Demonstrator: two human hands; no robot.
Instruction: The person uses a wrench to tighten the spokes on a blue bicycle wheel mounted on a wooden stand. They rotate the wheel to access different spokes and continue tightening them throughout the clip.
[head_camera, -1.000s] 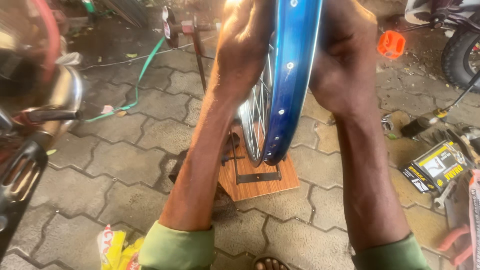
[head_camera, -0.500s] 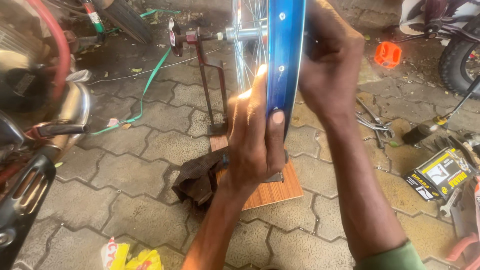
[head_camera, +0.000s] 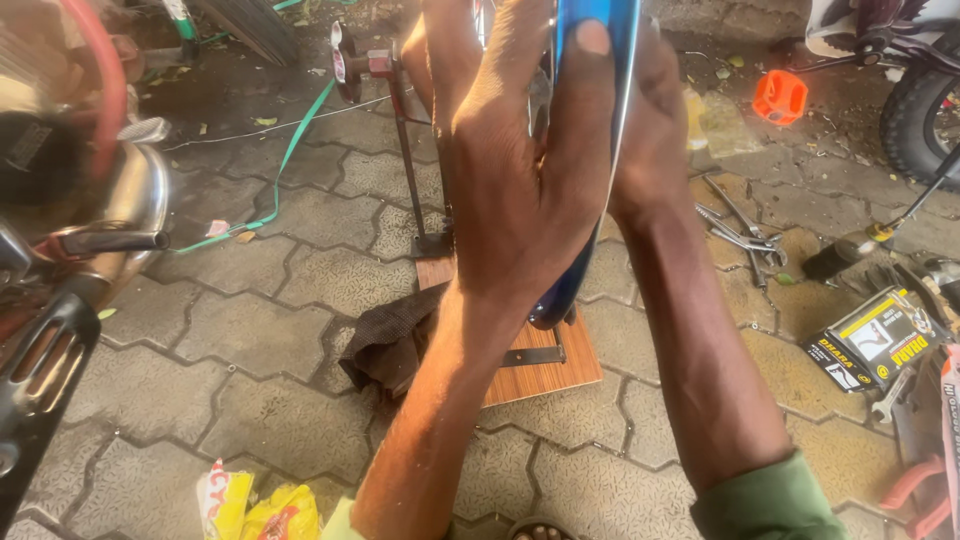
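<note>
Both hands clasp a blue wheel rim (head_camera: 600, 30) that stands upright in a truing stand (head_camera: 400, 130); the stand is fixed to a wooden base board (head_camera: 545, 375) on the paved ground (head_camera: 250, 420), and the board serves as landmark here. The rim rises directly above the board, its lower arc reaching down to just above the wood. The left hand (head_camera: 520, 170) lies flat against the rim's near side, fingers pressed together and extended upward, thumb wrapped over the rim's outer face. The right hand (head_camera: 655, 130) cups the far side; its fingers are hidden behind the rim, so their posture cannot be told.

Hazards, as judged: uneven pressure from the two palms could push the rim sideways and tip the narrow stand off its footing, and fingers laid close to the spokes could be caught should the wheel turn. A dark cloth (head_camera: 385, 340) lies touching the board's left edge, where it could snag the rim's lower arc.

Containers: a yellow-and-black carton (head_camera: 875, 345) lies well to the right of the board; its contents cannot be seen. Loose spanners (head_camera: 740, 235) lie on the ground between board and carton, outside any container. An orange plastic piece (head_camera: 780, 97) sits far beyond the board, to the right. Yellow wrappers (head_camera: 265, 505) lie nearer than the board, to the left.
</note>
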